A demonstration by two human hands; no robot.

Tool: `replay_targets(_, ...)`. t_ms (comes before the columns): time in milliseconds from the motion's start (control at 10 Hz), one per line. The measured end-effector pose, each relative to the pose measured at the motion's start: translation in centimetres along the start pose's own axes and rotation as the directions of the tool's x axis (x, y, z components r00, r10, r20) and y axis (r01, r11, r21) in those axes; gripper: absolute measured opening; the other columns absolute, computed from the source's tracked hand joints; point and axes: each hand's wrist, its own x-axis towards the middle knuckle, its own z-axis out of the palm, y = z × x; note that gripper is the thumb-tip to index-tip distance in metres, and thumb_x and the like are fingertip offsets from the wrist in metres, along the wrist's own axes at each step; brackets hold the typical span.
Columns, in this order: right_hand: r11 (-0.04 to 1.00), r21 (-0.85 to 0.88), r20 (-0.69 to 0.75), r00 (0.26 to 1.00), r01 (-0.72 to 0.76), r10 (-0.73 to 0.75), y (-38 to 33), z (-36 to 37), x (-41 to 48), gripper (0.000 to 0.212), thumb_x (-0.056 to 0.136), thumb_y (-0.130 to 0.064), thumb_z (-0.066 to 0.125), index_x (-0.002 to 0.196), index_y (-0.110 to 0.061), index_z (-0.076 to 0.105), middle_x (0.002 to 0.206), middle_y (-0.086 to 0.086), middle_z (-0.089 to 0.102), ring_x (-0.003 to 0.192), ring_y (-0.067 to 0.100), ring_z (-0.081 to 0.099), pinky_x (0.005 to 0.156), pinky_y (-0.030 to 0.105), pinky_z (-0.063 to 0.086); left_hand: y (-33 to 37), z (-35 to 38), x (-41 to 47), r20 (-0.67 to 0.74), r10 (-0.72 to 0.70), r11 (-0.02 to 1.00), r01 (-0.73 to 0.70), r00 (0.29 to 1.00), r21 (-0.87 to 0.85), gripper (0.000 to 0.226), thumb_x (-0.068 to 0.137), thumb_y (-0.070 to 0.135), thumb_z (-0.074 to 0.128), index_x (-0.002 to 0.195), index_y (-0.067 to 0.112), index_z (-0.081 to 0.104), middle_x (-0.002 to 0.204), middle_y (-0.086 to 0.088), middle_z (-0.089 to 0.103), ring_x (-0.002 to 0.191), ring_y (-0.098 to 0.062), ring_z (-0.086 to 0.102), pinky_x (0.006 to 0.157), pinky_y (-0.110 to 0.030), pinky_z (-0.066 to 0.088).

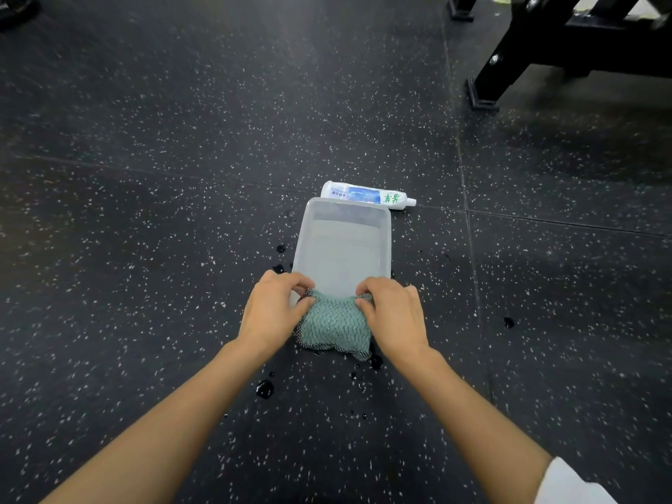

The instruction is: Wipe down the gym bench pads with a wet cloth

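Head view: both hands low over the floor (145, 212).
Left hand (271, 314): pinches the cloth's left edge.
Right hand (391, 314): pinches the opposite edge.
Cloth (332, 327): bunched between the hands, at the tub's near rim.
Tub (342, 249): just beyond both hands, holding water; a snagged rim could tip it.
Puddles (264, 389): nearer than the hands; a dripping cloth may widen them, risking slips.

Open rubber floor (145, 212) extends to the left of the clear tub (390, 245) and beyond it. A tube (367, 195) lies just beside the tub's far rim, obstructing approach from that side. The black bench frame (523, 52) occupies the far right, well apart; puddles (264, 389) spot the near floor.
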Motion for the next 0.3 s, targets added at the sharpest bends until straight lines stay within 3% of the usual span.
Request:
replay_targets(100, 0.997, -0.066, 0.035, 0.998, 0.045, -0.043, 0.15, 0.46, -0.19, 0.016, 0.098, -0.025, 0.056, 0.112, -0.021, 0.064, 0.111, -0.007, 0.062, 0.110, 0.016, 0.049, 0.094, 0.031, 0.031, 0.06, 0.09, -0.34, -0.005, 0.041, 0.998, -0.041, 0.999, 0.036, 0.025, 0.089, 0.016, 0.071, 0.112, 0.026, 0.068, 0.097, 0.015, 0.062, 0.089, -0.002, 0.035, 0.071, -0.014, 0.030)
replay_targets(300, 0.992, 0.129, -0.008, 1.000, -0.004, 0.005, 0.24, 0.42, -0.26, 0.016, 0.099, -0.017, 0.054, 0.110, -0.017, 0.065, 0.112, -0.004, 0.055, 0.102, 0.018, 0.056, 0.091, 0.036, 0.045, -0.13, -0.09, -0.13, -0.033, 0.046, 0.999, -0.046, 0.998, -0.025, 0.022, 0.088, 0.008, 0.066, 0.099, 0.027, 0.069, 0.107, 0.014, 0.058, 0.093, -0.008, 0.044, 0.081, -0.020, 0.033)
